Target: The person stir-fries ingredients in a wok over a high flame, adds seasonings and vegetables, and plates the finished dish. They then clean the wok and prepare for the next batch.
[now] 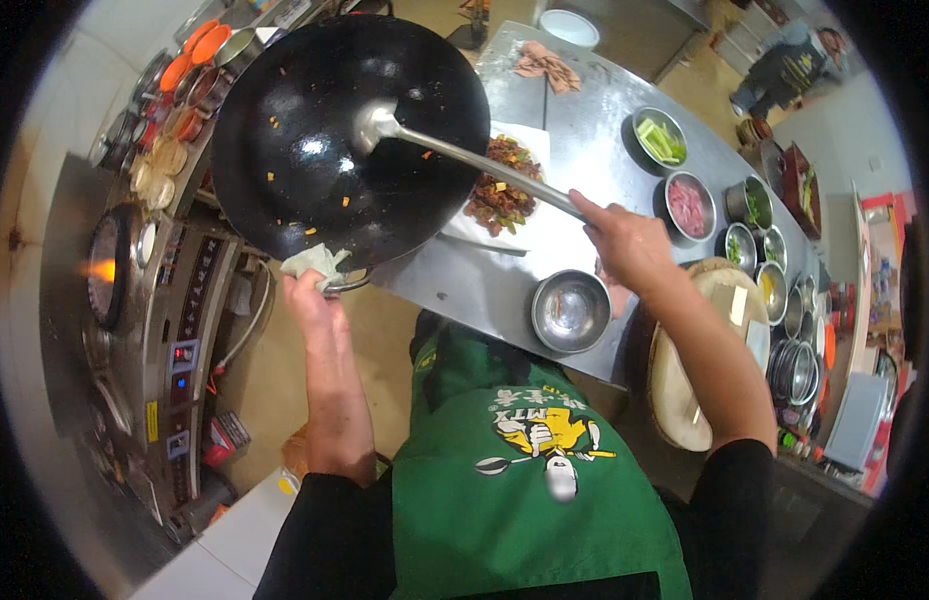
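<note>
My left hand (pixel 308 289) grips the loop handle of a large black wok (pixel 299 97) through a folded pale cloth (pixel 318 262). The wok is raised off the stove, its right rim over a white plate (pixel 538 142). Small bits of food cling to its oily inside. In my right hand (pixel 629 244) is the long handle of a metal wok ladle (pixel 479 161), whose head rests against or just above the wok's inner wall. Stir-fried food (pixel 502 191), dark brown with green and yellow pieces, lies heaped on the plate, partly hidden by the wok and the ladle handle.
On the steel table (pixel 464 289) stand a metal bowl (pixel 571 311), a bowl of green vegetable strips (pixel 661 141) and one of pink meat (pixel 688 206). A round chopping board (pixel 704 300) lies right. A flame (pixel 98 270) burns on the stove at left. Another person (pixel 794 67) is far off.
</note>
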The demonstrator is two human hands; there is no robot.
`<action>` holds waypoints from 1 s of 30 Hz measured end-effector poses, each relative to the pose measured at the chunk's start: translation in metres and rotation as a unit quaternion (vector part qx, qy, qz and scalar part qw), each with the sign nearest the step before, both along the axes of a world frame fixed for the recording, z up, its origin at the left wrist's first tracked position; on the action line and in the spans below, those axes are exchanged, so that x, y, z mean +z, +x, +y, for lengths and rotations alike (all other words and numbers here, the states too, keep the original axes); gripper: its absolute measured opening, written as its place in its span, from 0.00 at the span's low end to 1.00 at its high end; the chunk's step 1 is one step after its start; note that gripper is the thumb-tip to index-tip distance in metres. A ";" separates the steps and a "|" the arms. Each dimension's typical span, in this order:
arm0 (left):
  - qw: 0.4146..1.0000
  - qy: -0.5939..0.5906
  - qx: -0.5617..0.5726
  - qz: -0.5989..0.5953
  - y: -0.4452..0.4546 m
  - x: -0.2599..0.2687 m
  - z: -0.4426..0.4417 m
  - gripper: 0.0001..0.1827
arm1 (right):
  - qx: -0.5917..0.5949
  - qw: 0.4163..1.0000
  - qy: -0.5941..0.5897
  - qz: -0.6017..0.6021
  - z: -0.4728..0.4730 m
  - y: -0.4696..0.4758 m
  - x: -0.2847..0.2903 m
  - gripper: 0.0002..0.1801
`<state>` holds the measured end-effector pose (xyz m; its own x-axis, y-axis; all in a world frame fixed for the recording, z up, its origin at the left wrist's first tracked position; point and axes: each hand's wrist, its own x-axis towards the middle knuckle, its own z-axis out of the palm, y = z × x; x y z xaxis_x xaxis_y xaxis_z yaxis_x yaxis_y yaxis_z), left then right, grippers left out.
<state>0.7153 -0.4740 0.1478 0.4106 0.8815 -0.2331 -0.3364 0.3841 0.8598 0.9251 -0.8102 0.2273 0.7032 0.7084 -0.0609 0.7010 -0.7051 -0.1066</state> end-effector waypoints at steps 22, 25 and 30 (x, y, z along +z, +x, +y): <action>0.991 -0.063 -0.067 0.098 -0.208 0.016 -0.017 0.32 | -0.235 0.861 0.255 0.373 -0.147 -0.112 0.003 0.26; 0.987 -0.104 -0.086 0.090 -0.234 0.010 -0.014 0.33 | -0.269 0.810 0.282 0.439 -0.116 -0.142 0.006 0.24; 0.983 -0.072 -0.153 0.078 -0.246 0.009 -0.006 0.33 | -0.322 0.757 0.336 0.458 -0.092 -0.196 -0.001 0.22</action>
